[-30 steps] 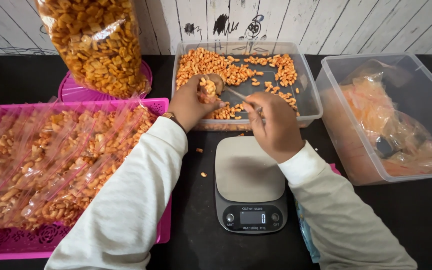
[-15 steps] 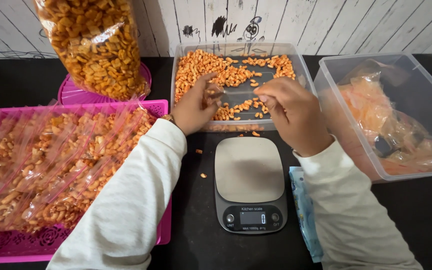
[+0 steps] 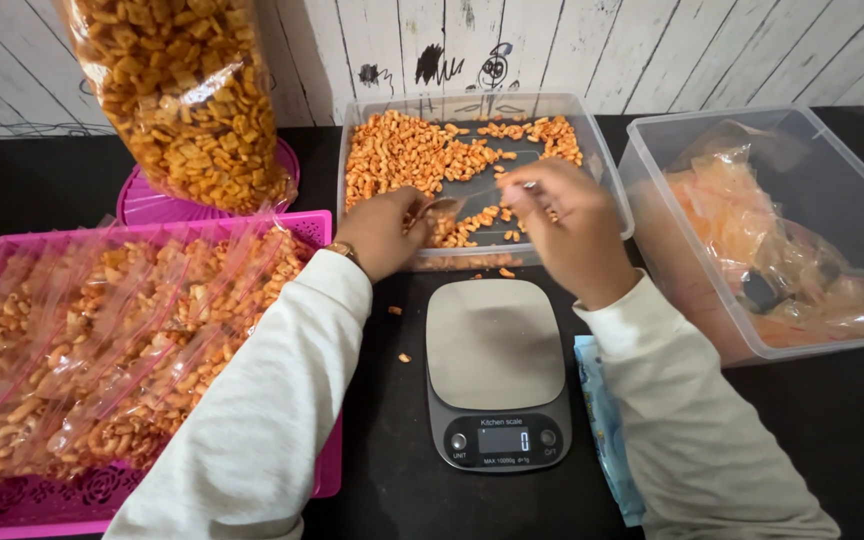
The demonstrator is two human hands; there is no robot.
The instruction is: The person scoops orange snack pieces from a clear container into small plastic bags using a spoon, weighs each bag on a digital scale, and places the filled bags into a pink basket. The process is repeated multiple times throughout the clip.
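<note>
Both my hands reach into a clear plastic container [image 3: 607, 165] partly filled with orange snack pieces [image 3: 402, 155]. My left hand [image 3: 384, 232] rests at the container's near rim, fingers curled. My right hand [image 3: 564, 225] hovers over the middle, fingertips pinched. Between them stretches a thin clear item [image 3: 467, 198] that looks like a small plastic bag; both hands seem to grip it. A grey digital kitchen scale [image 3: 495, 345] with a bare plate stands just in front of the container, between my forearms.
A pink tray [image 3: 324, 225] on the left holds several clear bags filled with snacks. A large snack bag [image 3: 187, 100] stands behind it. A clear tub [image 3: 742, 330] with crumpled orange-stained plastic sits right. A blue packet [image 3: 607, 420] lies beside the scale. Crumbs [image 3: 404, 357] dot the black table.
My right hand has moved from above the scale's far edge up into the container. My left hand has shifted slightly toward the container's near rim.
</note>
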